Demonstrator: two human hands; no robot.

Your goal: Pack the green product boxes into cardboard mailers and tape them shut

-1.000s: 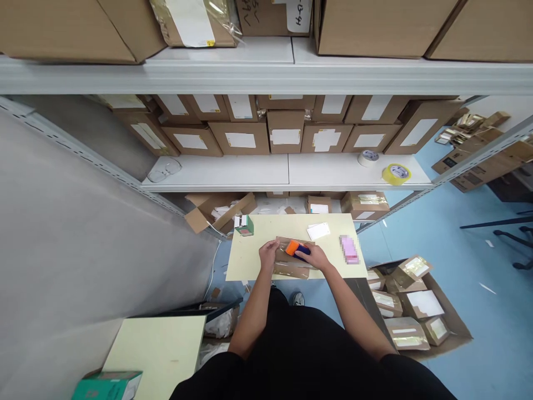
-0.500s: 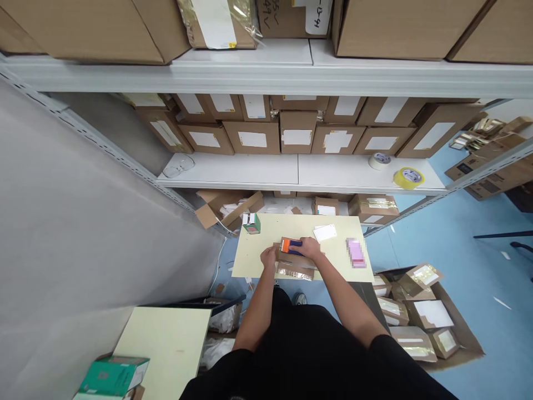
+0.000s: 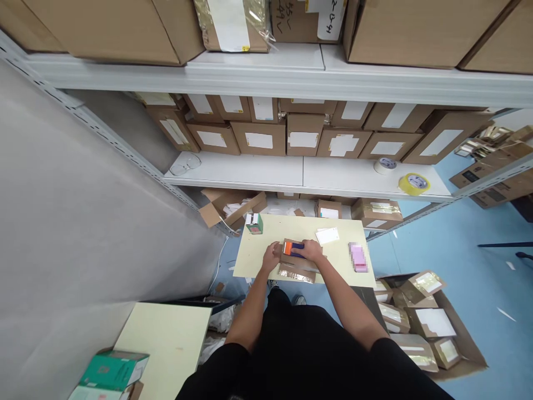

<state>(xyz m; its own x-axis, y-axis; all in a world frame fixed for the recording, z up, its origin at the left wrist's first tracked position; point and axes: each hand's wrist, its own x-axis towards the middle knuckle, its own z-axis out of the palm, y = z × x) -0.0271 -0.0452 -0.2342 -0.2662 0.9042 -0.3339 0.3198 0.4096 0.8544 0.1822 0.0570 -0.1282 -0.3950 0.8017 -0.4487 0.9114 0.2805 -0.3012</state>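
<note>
On the pale-yellow table [image 3: 254, 261] lies a small brown cardboard piece [image 3: 300, 266], with a shiny strip of clear tape along its near edge. My right hand [image 3: 310, 250] is closed around a flat orange and dark-blue object [image 3: 293, 249] resting on the cardboard; its exact kind cannot be made out. At the cardboard's left edge is my left hand [image 3: 271, 257], its fingers closed on that edge, with the fingertips partly hidden. White cards [image 3: 327, 235] and a blurred pink pack [image 3: 358, 258] lie to the right. A small green box [image 3: 254, 223] stands at the far left corner.
A white shelf [image 3: 250, 169] with labelled cartons behind it rises beyond the table, bearing white tape [image 3: 385, 165] and yellow tape [image 3: 413, 183]. A large open carton [image 3: 466, 350] of parcels stands right. Lower left is another table [image 3: 170, 333] with a green box [image 3: 114, 370].
My left hand has shifted slightly up along the cardboard's left edge. The right hand stays on the orange and dark-blue object. The camera view has shifted a little.
</note>
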